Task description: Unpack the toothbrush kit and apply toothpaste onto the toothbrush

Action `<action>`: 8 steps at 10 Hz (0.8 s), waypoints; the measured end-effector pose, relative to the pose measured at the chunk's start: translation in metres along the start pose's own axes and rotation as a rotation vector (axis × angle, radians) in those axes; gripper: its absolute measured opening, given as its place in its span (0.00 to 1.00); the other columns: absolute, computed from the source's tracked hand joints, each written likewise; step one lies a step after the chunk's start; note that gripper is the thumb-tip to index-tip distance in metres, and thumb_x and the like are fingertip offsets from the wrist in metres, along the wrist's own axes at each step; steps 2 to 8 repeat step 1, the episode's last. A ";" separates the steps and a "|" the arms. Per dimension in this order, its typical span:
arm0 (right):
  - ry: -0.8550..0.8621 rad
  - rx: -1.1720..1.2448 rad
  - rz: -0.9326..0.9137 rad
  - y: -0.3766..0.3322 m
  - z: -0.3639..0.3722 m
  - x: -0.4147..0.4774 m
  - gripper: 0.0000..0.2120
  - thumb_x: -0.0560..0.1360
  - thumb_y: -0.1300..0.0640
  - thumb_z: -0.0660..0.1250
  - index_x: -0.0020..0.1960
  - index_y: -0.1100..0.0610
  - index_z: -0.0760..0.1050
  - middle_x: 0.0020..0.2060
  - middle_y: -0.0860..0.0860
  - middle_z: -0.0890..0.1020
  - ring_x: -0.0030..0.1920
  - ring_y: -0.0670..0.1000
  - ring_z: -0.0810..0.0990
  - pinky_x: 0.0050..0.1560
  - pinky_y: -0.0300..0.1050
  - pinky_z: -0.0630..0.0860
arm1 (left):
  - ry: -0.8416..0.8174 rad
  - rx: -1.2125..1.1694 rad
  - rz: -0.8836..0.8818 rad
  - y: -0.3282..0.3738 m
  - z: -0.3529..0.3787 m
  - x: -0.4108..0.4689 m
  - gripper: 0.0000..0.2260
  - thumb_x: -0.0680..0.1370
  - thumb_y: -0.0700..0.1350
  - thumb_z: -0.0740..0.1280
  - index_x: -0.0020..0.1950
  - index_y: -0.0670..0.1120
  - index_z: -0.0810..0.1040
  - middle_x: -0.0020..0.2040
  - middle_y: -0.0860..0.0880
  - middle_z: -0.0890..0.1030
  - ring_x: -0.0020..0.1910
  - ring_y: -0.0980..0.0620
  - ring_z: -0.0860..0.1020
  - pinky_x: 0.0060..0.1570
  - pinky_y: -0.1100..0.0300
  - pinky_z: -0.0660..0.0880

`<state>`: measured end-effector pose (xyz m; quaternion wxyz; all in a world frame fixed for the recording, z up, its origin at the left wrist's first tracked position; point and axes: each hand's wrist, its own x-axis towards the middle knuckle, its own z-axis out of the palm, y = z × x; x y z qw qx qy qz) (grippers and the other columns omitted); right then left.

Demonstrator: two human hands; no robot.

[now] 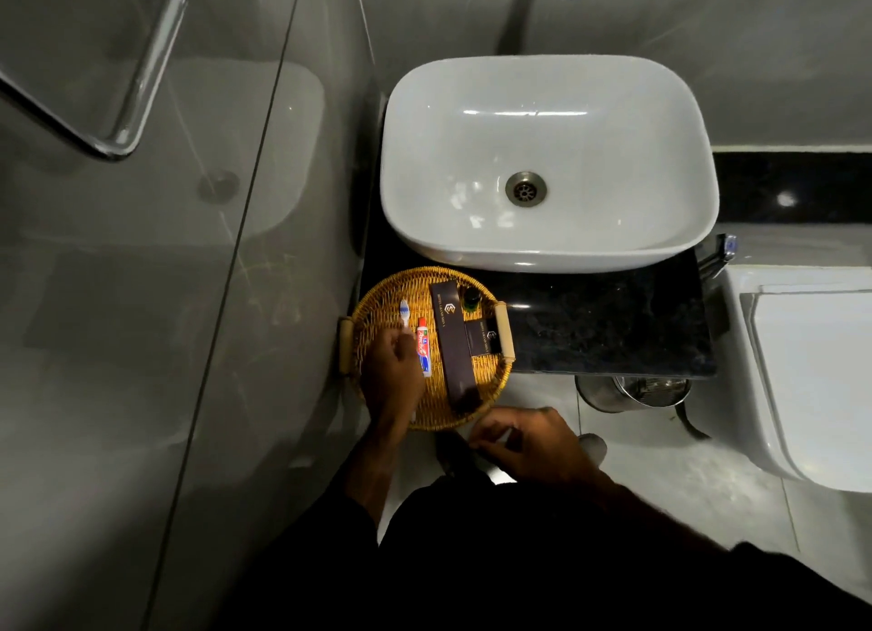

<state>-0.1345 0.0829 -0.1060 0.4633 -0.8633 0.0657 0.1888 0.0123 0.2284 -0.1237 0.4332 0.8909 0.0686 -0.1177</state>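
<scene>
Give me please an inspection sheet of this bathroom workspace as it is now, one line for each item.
Surface: black countertop carrying a white basin and a round wicker tray.
Job's things: toothbrush and toothpaste tube lie unpacked in the tray; long dark kit box beside them.
Clutter: small dark box and a small green bottle in the tray.
Grippers: left hand over the tray on the toothbrush handle; right hand below the tray pinching something small and pale, too small to identify.
Cables: nothing seen.
Surroundings: toilet at right, steel bin under the counter, glass panel at left.
</scene>
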 end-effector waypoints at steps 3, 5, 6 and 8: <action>0.076 0.089 0.051 0.006 -0.013 -0.013 0.05 0.75 0.42 0.68 0.48 0.31 0.77 0.44 0.29 0.83 0.44 0.32 0.82 0.42 0.25 0.75 | -0.057 0.015 0.078 -0.005 0.006 -0.022 0.11 0.83 0.48 0.60 0.42 0.49 0.74 0.33 0.49 0.76 0.30 0.53 0.73 0.31 0.58 0.70; 0.076 0.089 0.051 0.006 -0.013 -0.013 0.05 0.75 0.42 0.68 0.48 0.31 0.77 0.44 0.29 0.83 0.44 0.32 0.82 0.42 0.25 0.75 | -0.057 0.015 0.078 -0.005 0.006 -0.022 0.11 0.83 0.48 0.60 0.42 0.49 0.74 0.33 0.49 0.76 0.30 0.53 0.73 0.31 0.58 0.70; 0.076 0.089 0.051 0.006 -0.013 -0.013 0.05 0.75 0.42 0.68 0.48 0.31 0.77 0.44 0.29 0.83 0.44 0.32 0.82 0.42 0.25 0.75 | -0.057 0.015 0.078 -0.005 0.006 -0.022 0.11 0.83 0.48 0.60 0.42 0.49 0.74 0.33 0.49 0.76 0.30 0.53 0.73 0.31 0.58 0.70; 0.076 0.089 0.051 0.006 -0.013 -0.013 0.05 0.75 0.42 0.68 0.48 0.31 0.77 0.44 0.29 0.83 0.44 0.32 0.82 0.42 0.25 0.75 | -0.057 0.015 0.078 -0.005 0.006 -0.022 0.11 0.83 0.48 0.60 0.42 0.49 0.74 0.33 0.49 0.76 0.30 0.53 0.73 0.31 0.58 0.70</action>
